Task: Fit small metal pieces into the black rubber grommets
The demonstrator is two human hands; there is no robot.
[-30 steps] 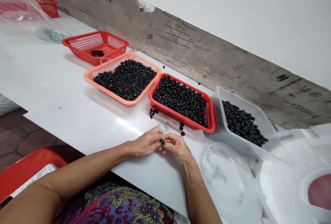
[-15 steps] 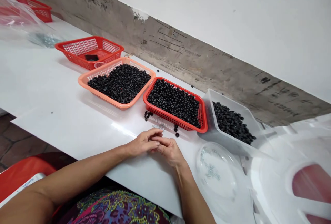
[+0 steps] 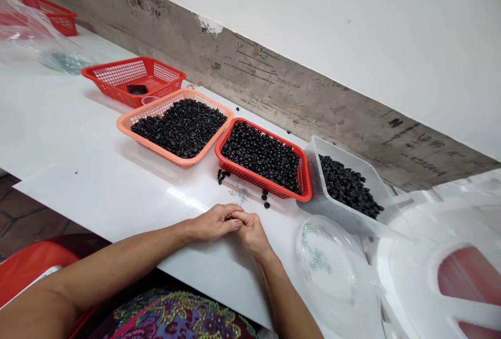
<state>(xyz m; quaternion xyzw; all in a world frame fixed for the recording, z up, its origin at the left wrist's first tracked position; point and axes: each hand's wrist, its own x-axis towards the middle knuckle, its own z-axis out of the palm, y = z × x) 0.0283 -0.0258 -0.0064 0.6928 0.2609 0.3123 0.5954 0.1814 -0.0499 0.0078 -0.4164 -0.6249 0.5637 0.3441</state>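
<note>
My left hand [image 3: 213, 223] and right hand [image 3: 250, 232] stay close together, fingers curled, so I cannot tell surely what they pinch, maybe one black bead [image 3: 230, 218]. They work low over the white table [image 3: 97, 198], just before the red basket [image 3: 254, 183], with loose beads [image 3: 223, 174] near for reaching.

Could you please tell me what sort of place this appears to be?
Probably a small manual workshop: black beads heaped in plastic baskets, a clear tub, and a long white worktable beside a scuffed wall.

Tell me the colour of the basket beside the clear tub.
The basket is bright red, with mesh walls; it shows best in the head view.
</note>
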